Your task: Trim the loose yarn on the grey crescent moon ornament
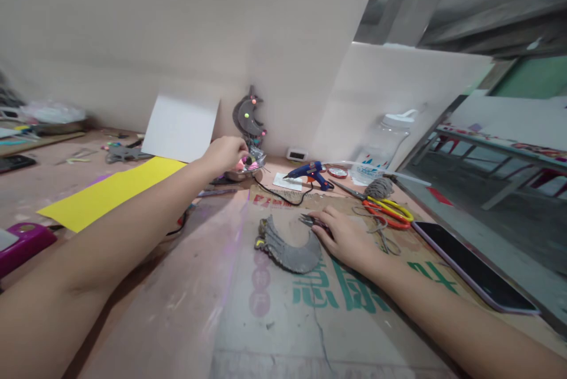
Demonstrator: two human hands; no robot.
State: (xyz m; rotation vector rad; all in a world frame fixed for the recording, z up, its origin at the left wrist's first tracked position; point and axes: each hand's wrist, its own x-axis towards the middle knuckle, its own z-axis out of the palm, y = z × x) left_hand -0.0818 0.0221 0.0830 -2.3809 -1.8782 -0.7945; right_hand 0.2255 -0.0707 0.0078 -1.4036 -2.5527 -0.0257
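My left hand [225, 153] reaches to a small bowl [241, 176] of pink and other coloured bits at the back of the table. Its fingers bend down together over the contents; what they pinch, if anything, is hidden. My right hand [343, 232] rests on the printed cardboard [274, 332], closed around small dark-handled pliers [315, 221], tips pointing left. Just left of that hand lies a grey crescent [299, 254], with cord-like strands and a yellow bit at its left end. Behind the bowl, a decorated grey moon [248, 116] leans upright against the white board.
A blue glue gun [305, 171] lies on a white card. To the right are scissors [390, 211], grey cord [380, 188], a phone [473, 264] and a clear bottle [381, 146]. Yellow sheet [119, 190] and a purple object [29, 243] lie left.
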